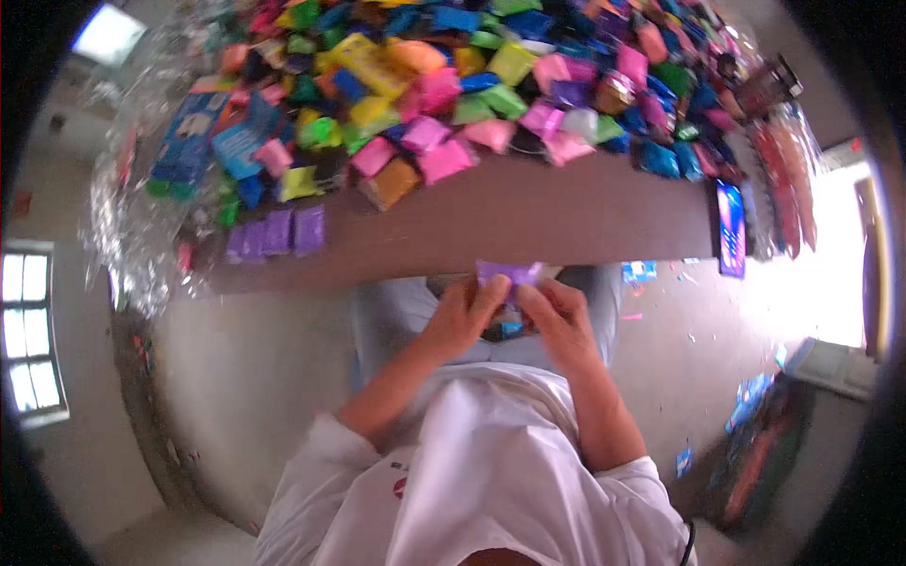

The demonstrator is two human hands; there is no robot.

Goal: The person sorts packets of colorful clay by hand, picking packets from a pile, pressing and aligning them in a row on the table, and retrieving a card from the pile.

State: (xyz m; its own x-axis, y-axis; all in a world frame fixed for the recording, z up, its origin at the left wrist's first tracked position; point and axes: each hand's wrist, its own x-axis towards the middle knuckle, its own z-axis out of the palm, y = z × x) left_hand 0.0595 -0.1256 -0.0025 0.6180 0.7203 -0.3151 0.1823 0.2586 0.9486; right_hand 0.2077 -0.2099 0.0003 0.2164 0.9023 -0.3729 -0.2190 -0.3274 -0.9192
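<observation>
A white shirt (491, 434), worn by the seated person, lies nearest the camera, on the near side of the brown table (528, 217). Beyond it, at the table's near edge, the left hand (460, 316) grips a small purple packet (508, 272) by its left part, thumb and fingers pinched together. The right hand (564, 321) pinches the same packet from the right; finer detail of the fingertips is blurred. Grey trousers (387, 311) show below the table edge, to either side of the hands.

On the table's left part, near its front edge, purple packets (276, 233) stand side by side in a short row. A dense heap of multicoloured packets (448, 160), among them pink, blue, green, yellow and orange, covers the table's far part. A blue printed box (192, 127) lies at the heap's left side. Crumpled clear plastic (123, 217) spreads along the table's left end. At the table's right end lies a smartphone (730, 228) with its screen lit, and just beside it are reddish items in clear wrapping (793, 179). Blue scraps (748, 401) litter the floor right of the table.
</observation>
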